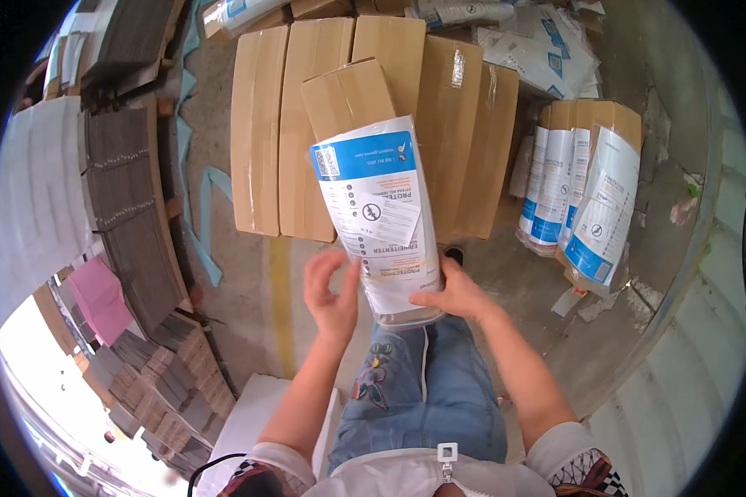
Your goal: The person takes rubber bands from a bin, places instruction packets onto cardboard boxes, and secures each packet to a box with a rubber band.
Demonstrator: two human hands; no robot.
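A long cardboard box sticks out of a white and blue printed plastic bag in front of me, its far end lying over larger boxes. My right hand grips the bag's near right edge, thumb on top and fingers at the side. Beside the bag's left edge is my left hand, fingers curved and apart from the thumb. Whether its thumb touches the plastic I cannot tell. A small white label with a round symbol shows on the bag's face.
Several large brown cartons stand in a row on the floor ahead. Several bagged boxes lean together at the right, below a pile of printed bags. Stacked flat cardboard lines the left, with a pink sheet. A ribbed wall is at right.
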